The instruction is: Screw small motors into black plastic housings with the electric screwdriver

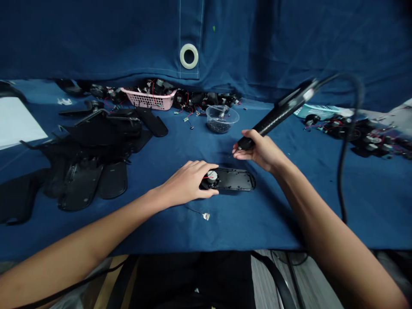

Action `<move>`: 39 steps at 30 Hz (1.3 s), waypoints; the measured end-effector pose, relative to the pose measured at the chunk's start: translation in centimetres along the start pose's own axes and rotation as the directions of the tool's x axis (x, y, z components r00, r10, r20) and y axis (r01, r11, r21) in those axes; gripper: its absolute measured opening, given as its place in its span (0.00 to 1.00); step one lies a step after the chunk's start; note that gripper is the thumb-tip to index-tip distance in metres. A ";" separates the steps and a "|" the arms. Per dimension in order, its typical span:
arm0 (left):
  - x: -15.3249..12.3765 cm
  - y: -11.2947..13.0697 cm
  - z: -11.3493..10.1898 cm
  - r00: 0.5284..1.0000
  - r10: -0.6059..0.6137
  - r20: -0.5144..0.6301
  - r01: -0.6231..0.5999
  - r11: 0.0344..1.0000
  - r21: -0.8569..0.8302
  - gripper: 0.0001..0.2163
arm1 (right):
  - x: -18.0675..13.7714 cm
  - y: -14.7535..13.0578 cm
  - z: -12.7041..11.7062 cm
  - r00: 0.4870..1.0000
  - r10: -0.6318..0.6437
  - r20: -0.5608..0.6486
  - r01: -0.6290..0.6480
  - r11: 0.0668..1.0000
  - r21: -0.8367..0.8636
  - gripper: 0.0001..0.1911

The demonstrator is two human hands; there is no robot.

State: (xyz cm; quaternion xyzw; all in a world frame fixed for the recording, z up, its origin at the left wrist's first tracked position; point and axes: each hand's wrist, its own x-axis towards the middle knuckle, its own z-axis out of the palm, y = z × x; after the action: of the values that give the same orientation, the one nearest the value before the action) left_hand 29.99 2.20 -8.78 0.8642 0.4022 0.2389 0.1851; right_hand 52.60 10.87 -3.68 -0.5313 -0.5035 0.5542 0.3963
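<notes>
My left hand (pixel 189 182) is closed around the left end of a long black plastic housing (pixel 236 180), which lies on the blue cloth. A small round motor (pixel 212 176) with a red wire sits in that end, between thumb and fingers. In my right hand (pixel 259 150) is a corded black electric screwdriver (pixel 280 113), tilted with its bit pointing down and left, above and apart from the housing. Below my left hand lies a small whitish part on a thin wire (pixel 206 216). A clear plastic cup (pixel 222 119) of small dark pieces, perhaps screws, stands behind the housing.
Black plastic shells (pixel 93 146) are piled at the left, near a white sheet (pixel 19 122). A pink basket (pixel 151 99) of motors stands at the back. More wired motors (pixel 370 137) lie at the right. The screwdriver's cable (pixel 346 171) hangs beside my right arm.
</notes>
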 end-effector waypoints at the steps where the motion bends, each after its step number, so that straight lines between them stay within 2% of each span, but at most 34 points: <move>1: -0.2 0.0 -0.2 1.000 -0.011 -0.008 0.011 1.000 -0.007 0.26 | 0.5 0.7 -0.5 0.995 0.101 -0.023 -0.101 0.995 0.021 0.15; 4: -0.5 0.0 -0.7 0.997 -0.059 -0.055 0.057 0.998 -0.040 0.27 | 0.9 2.1 -1.5 0.961 0.272 -0.037 -0.272 0.962 0.005 0.22; 9: -0.3 -0.1 -1.3 0.983 -0.076 -0.166 0.061 0.994 -0.095 0.27 | -0.1 3.0 -2.1 0.934 0.354 0.037 -0.350 0.932 -0.094 0.26; 12: -0.2 -0.1 -1.3 0.963 -0.127 -0.238 0.099 0.987 -0.125 0.27 | -0.4 3.0 -2.1 0.926 0.374 0.050 -0.346 0.896 -0.278 0.26; 15: -0.2 0.0 -1.4 0.934 -0.212 -0.286 0.157 0.967 -0.201 0.22 | -0.7 2.6 -2.1 0.968 0.249 0.037 -0.176 0.775 -0.607 0.25; 17: -0.1 -0.1 -1.6 0.911 -0.287 -0.297 0.194 0.932 -0.307 0.18 | -1.2 2.3 -2.0 0.999 0.044 0.008 -0.025 0.681 -0.732 0.24; 18: 0.0 -0.1 -1.8 0.899 -0.329 -0.289 0.209 0.903 -0.376 0.17 | -1.7 2.1 -1.8 0.995 -0.102 -0.012 0.057 0.643 -0.764 0.23; 20: 0.2 -0.1 -2.3 0.885 -0.394 -0.247 0.227 0.829 -0.512 0.17 | -2.8 1.6 -1.4 0.920 -0.392 -0.002 0.254 0.599 -0.759 0.22; 21: 0.4 -0.1 -2.6 0.887 -0.408 -0.218 0.227 0.795 -0.563 0.17 | -3.4 1.4 -1.2 0.870 -0.489 0.063 0.387 0.598 -0.702 0.23; 23: 0.6 0.0 -3.0 0.901 -0.405 -0.156 0.227 0.748 -0.624 0.16 | -4.7 0.9 -0.6 0.780 -0.567 0.265 0.614 0.612 -0.498 0.26; 24: 0.7 0.0 -3.1 0.905 -0.406 -0.130 0.235 0.728 -0.644 0.16 | -5.2 0.6 -0.3 0.743 -0.568 0.355 0.669 0.614 -0.419 0.26; 26: 0.8 0.1 -3.1 0.894 -0.437 -0.101 0.252 0.675 -0.694 0.19 | -5.9 0.3 0.3 0.711 -0.553 0.434 0.703 0.574 -0.421 0.19; 29: 0.8 0.3 -2.5 0.853 -0.503 -0.141 0.221 0.592 -0.775 0.24 | -6.3 0.4 1.3 0.729 -0.589 0.348 0.659 0.469 -0.588 0.10; 31: 0.9 0.4 -2.1 0.828 -0.526 -0.192 0.189 0.585 -0.789 0.27 | -6.3 0.6 2.0 0.710 -0.639 0.294 0.643 0.421 -0.640 0.10; 33: 0.9 0.6 -1.8 0.805 -0.551 -0.221 0.198 0.601 -0.775 0.28 | -6.3 0.8 2.5 0.689 -0.664 0.289 0.651 0.393 -0.650 0.10; 36: 1.0 0.7 -1.8 0.796 -0.563 -0.220 0.241 0.629 -0.739 0.24 | -6.4 0.8 2.7 0.689 -0.647 0.326 0.673 0.404 -0.620 0.11; 39: 1.0 0.6 -2.2 0.820 -0.531 -0.215 0.234 0.653 -0.720 0.21 | -6.5 0.3 2.5 0.738 -0.581 0.343 0.649 0.473 -0.596 0.12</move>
State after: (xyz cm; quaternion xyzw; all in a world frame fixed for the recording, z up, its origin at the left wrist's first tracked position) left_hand 29.72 2.88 -6.44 0.5622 0.4963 0.4945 0.4394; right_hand 50.96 4.10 -2.96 -0.3943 -0.8440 0.1726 0.3201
